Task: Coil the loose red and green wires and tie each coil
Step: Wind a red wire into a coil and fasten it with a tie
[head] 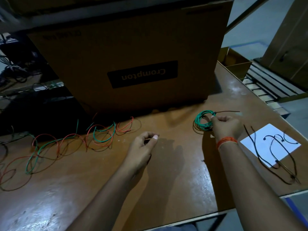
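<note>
Here the right hand (226, 126) pinches the green coil (203, 121), left hand (143, 144) empty.

1. Your green coil (203, 121) sits wound in a small ring at centre-right, a black tie (227, 111) cinched on it, tail pointing right.
2. Your loose red and green wires (70, 142) sprawl tangled at left.

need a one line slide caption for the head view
Right hand holds a green wire coil cinched with a black tie, left hand empty, loose red and green wires waiting on the table.
</note>
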`<state>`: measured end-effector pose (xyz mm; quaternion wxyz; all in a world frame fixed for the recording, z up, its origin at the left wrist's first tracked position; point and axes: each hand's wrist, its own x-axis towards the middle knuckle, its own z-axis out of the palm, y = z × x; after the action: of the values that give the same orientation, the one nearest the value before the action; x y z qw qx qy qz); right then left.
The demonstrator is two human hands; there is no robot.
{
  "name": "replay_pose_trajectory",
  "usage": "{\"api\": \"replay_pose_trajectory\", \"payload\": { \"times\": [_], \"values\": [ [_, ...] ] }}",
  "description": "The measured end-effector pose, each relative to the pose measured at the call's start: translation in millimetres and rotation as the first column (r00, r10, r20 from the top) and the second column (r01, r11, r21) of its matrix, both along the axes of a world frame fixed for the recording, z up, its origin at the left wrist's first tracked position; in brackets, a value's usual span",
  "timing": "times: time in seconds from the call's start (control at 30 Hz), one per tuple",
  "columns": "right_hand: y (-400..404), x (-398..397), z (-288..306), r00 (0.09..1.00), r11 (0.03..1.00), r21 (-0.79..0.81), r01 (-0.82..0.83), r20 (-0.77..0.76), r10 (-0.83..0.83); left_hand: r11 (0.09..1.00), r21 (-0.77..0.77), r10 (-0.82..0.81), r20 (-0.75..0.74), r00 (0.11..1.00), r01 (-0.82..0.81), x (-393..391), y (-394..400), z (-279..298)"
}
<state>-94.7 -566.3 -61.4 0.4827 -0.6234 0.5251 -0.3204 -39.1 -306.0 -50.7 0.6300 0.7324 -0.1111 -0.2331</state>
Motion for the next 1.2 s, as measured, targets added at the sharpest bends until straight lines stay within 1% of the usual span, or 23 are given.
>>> {"api": "replay_pose_trajectory", "payload": {
  "times": [0.1,0.17,0.27,0.33,0.37,0.4,0.47,0.5,0.53,0.57,0.6,0.63,0.7,0.77,0.83,0.9,0.97,1.03,1.1,1.2],
  "values": [
    [-12,1,-5,1.000,0.999,-0.036,0.011,-0.028,-0.012,1.000,0.023,-0.003,0.004,1.000,0.003,-3,-5,-2],
    [-12,0,1,0.999,0.999,-0.026,-0.020,-0.032,0.019,0.999,0.033,0.001,-0.008,1.000,-0.001,-5,-8,-2],
    [-9,-5,-1,0.996,0.995,-0.045,-0.085,0.005,0.086,1.000,0.019,0.012,-0.042,0.999,-0.011,-11,-11,-4],
    [-2,-6,-8,0.994,0.991,-0.098,-0.095,0.035,0.099,1.000,0.017,0.015,-0.048,0.999,-0.014,-13,-11,-3],
    [2,-9,-14,0.995,0.990,-0.104,-0.093,0.025,0.096,1.000,0.027,0.012,-0.040,0.999,-0.010,-13,-10,-2],
    [4,-11,-23,0.994,0.986,-0.123,-0.109,-0.017,0.108,0.999,0.047,0.010,-0.026,1.000,-0.009,-13,-8,-2],
    [12,-13,-41,0.988,0.986,-0.089,-0.141,-0.071,0.135,0.996,0.090,0.006,0.003,1.000,-0.006,-11,-2,-2],
    [22,-13,-36,0.985,0.982,-0.121,-0.145,-0.110,0.132,0.994,0.107,0.001,0.013,1.000,-0.003,-11,2,-1],
    [35,-11,-26,0.980,0.967,-0.198,-0.163,-0.150,0.134,0.993,0.116,-0.001,0.018,1.000,-0.002,-10,6,-1],
    [47,-10,-16,0.973,0.937,-0.287,-0.201,-0.173,0.156,0.993,0.122,0.001,0.021,1.000,-0.003,-10,11,-1],
    [60,-8,-8,0.960,0.886,-0.379,-0.267,-0.182,0.211,0.992,0.129,0.004,0.028,1.000,-0.007,-10,17,-1],
    [75,-7,1,0.940,0.846,-0.412,-0.338,-0.189,0.284,0.989,0.145,0.006,0.043,0.999,-0.012,-11,23,1],
    [98,-1,7,0.884,0.773,-0.430,-0.466,-0.202,0.421,0.984,0.175,0.016,0.081,0.997,-0.030,-11,36,3],
    [121,6,4,0.829,0.703,-0.445,-0.555,-0.220,0.515,0.983,0.176,0.040,0.102,0.994,-0.058,-11,53,4],
    [143,14,5,0.767,0.623,-0.467,-0.627,-0.233,0.598,0.982,0.159,0.085,0.089,0.992,-0.098,-11,69,5],
    [167,24,7,0.701,0.561,-0.448,-0.696,-0.253,0.667,0.979,0.146,0.131,0.087,0.988,-0.143,-9,89,4],
    [188,33,8,0.654,0.518,-0.429,-0.740,-0.276,0.705,0.974,0.143,0.162,0.101,0.982,-0.175,-6,108,4],
    [208,41,9,0.617,0.478,-0.436,-0.763,-0.268,0.740,0.970,0.146,0.178,0.118,0.977,-0.194,-2,128,4],
    [229,50,12,0.596,0.451,-0.454,-0.768,-0.247,0.764,0.968,0.148,0.184,0.132,0.974,-0.203,5,147,5],
    [259,63,16,0.565,0.413,-0.460,-0.786,-0.263,0.782,0.967,0.109,0.217,0.121,0.969,-0.230,17,174,7]
  ]
}}
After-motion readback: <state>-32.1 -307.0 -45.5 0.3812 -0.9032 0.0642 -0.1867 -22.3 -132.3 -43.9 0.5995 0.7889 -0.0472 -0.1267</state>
